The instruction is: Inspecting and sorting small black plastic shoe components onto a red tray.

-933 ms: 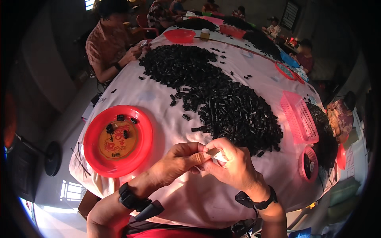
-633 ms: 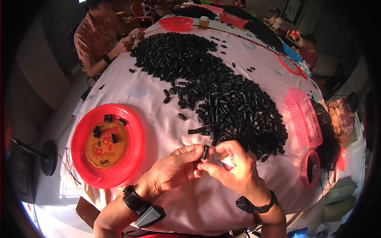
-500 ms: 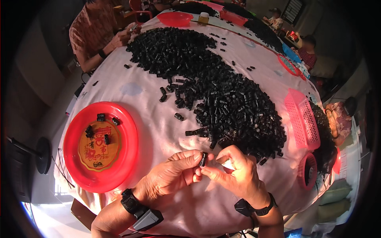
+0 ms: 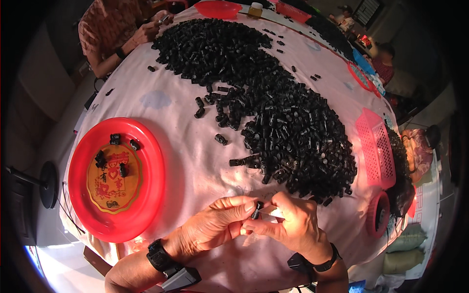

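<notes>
Over the near edge of the table, my left hand pinches a small black cylindrical plastic piece between thumb and fingers. Close against its right side, my right hand is closed, thumb and forefinger pressed toward the piece. Something pale shows between those fingers, too small to name. Beyond both hands spreads a long heap of similar black pieces. To the left of my hands lies a round red plate with a gold printed middle, holding several black pieces.
A pink cloth covers the table. Pink perforated baskets stand at the right, beside another dark heap. At the far left a co-worker's hands hold something small. A red basin and a jar sit at the far end.
The black piece has tilted in my left fingers, and both hands sit slightly lower in view. My right fingers have drawn closer to it. The whole view has shifted a little.
</notes>
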Demonstrator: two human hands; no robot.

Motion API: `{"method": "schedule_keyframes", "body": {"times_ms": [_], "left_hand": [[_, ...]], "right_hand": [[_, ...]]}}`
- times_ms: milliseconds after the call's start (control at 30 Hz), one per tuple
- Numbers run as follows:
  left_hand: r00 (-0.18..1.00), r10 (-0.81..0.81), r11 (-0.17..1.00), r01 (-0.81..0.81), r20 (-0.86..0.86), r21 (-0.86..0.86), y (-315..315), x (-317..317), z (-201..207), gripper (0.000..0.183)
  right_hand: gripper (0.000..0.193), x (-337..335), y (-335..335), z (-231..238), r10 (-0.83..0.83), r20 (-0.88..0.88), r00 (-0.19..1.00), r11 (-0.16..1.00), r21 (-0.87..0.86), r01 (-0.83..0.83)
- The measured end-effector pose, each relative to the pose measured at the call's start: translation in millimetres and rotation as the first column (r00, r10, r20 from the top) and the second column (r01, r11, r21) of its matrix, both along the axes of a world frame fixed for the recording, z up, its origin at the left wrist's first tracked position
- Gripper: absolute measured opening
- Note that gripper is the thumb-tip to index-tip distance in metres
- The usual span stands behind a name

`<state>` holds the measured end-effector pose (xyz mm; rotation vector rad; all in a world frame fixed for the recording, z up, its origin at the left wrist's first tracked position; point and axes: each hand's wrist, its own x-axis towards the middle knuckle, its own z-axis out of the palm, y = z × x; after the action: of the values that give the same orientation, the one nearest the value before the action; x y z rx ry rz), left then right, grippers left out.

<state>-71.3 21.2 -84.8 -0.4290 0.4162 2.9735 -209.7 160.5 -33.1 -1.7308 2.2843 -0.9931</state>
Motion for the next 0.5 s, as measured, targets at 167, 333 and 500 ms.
{"method": "schedule_keyframes", "body": {"times_ms": [167,333,500], "left_hand": [[0.999,0.039,0.999,-0.039,0.003,-0.031,2.6,-1.9,3.6,0.025],[0.999,-0.049,0.986,0.047,-0.004,-0.163,-2.7,-0.2,2.1,0.025],[0.999,-0.027,0.97,0.032,0.024,-0.243,-2.7,0.5,4.5,0.024]], "right_hand": [[0.041,-1.2,2.8,-4.3,0.01,-0.053,0.999,1.0,0.016,-0.01],[0.025,8.3,5.2,-3.6,-0.003,0.391,0.921,0.987,-0.147,0.066],[0.03,4.9,2.8,7.7,0.134,0.371,0.919,0.991,-0.072,-0.116]]}}
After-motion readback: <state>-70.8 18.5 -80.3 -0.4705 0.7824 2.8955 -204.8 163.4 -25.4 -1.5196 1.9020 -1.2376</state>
